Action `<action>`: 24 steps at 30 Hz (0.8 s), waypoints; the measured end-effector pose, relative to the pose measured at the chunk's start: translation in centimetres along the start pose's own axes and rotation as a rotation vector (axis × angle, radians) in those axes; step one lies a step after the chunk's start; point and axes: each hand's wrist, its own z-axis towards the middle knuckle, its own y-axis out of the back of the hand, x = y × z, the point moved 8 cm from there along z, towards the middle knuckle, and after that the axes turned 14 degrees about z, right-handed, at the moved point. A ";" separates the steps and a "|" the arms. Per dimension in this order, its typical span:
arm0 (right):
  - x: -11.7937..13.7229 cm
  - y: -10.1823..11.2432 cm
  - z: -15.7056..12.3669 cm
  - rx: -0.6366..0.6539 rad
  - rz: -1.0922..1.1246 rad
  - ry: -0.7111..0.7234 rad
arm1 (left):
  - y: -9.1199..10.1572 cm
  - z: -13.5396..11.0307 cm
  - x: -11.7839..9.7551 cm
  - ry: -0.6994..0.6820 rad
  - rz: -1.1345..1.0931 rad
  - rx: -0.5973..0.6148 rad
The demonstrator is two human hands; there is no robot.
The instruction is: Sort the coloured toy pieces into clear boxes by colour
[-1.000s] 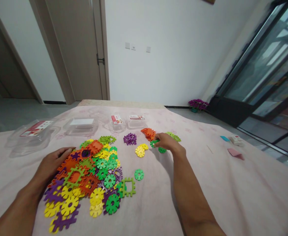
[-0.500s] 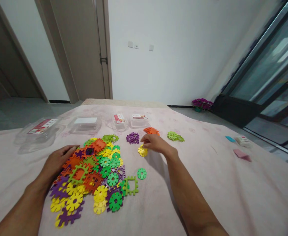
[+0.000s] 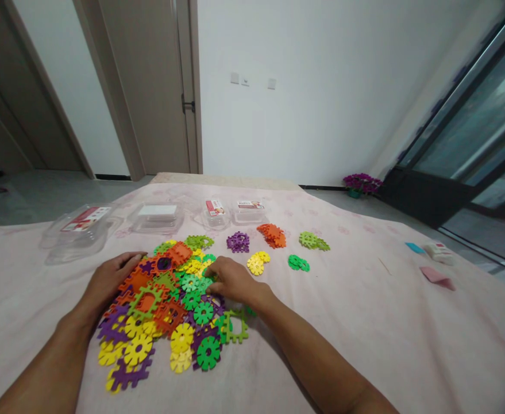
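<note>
A mixed pile of plastic interlocking building pieces (image 3: pixel 151 302) in orange, purple, yellow and green lies on the cloth. My left hand (image 3: pixel 114 279) rests along the pile's left edge, fingers stretched out. At the right side of the heap, my right hand (image 3: pixel 230 279) reaches among green notched discs (image 3: pixel 189 282), thumb and fingertips a little apart. Behind and right of it are small groups of one colour: purple pieces (image 3: pixel 238 242), orange pieces (image 3: pixel 272 235), yellow discs (image 3: pixel 256 265), green discs (image 3: pixel 299 263) and light green pieces (image 3: pixel 313 241).
Clear plastic boxes (image 3: pixel 80 230) stand along the back of the table, several with labels. A pink cloth (image 3: pixel 347 322) covers the table. At the far right lie a blue piece (image 3: pixel 415 248), a white packet (image 3: pixel 439 253) and a folded pink item (image 3: pixel 437 278).
My right hand has moved left from the yellow discs to the green discs in the pile. The green group, behind my wrist before, now shows. My left hand stays on the pile.
</note>
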 end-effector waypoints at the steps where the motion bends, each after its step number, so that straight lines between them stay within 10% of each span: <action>1: -0.3 0.0 0.1 -0.008 0.014 -0.030 | -0.1 -0.1 0.0 0.008 -0.031 0.020; 16: -3.8 1.5 0.8 -0.139 0.729 -0.139 | -0.5 -0.1 0.4 0.036 -0.087 0.041; 24: -8.2 11.3 -2.7 -0.302 0.325 -0.226 | -0.4 0.1 0.5 0.030 -0.069 0.014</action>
